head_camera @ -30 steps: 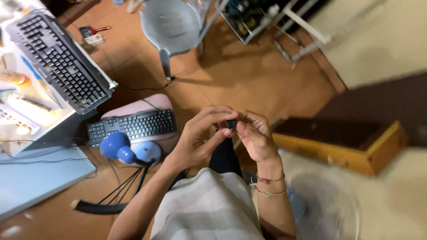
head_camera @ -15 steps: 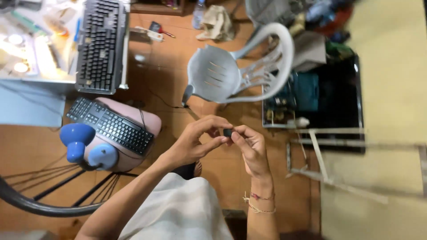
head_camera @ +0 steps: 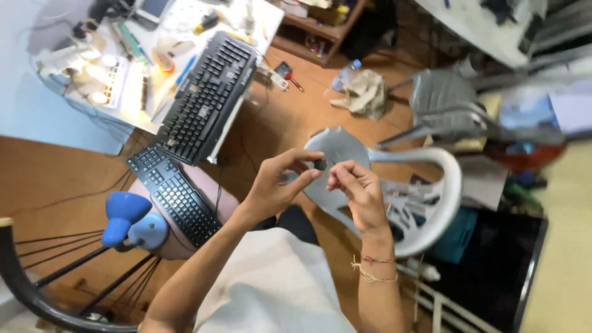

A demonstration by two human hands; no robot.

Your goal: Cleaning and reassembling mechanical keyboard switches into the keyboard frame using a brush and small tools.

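Head view: small dark part (head_camera: 320, 164) pinched between fingers (head_camera: 308, 175).

cluttered repair workshop: keyboards (head_camera: 206, 98), tool-strewn bench (head_camera: 80, 105).

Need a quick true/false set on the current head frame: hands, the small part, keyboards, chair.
1. Both hands pinch one small dark part between them. True: the left hand and right hand meet at it with their fingertips.
2. The hands are held over a white plastic chair. True.
3. Only one keyboard is in view. False: a black keyboard lies on the white desk, and a second black keyboard lies lower, on a pinkish rounded surface.
4. The right wrist is bare. False: it wears thin thread bracelets.
5. A red bulb-shaped thing sits beside the lower keyboard. False: the thing there is blue.
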